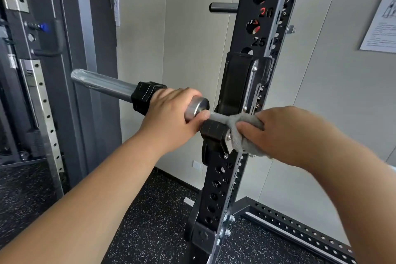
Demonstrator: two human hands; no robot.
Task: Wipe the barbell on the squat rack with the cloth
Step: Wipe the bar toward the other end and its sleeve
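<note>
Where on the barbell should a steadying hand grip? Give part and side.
The thick sleeve beside the upright, from above, fingers wrapping round: it is round, horizontal and free. The left hand grips it; the right hand holds the cloth on the shaft.

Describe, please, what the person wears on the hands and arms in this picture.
Nothing worn is visible. The left hand and the right hand have no gloves, and no ring, watch or wristband shows. The left forearm and the right forearm are bare to the edge of the frame. No sleeve comes into view.
</note>
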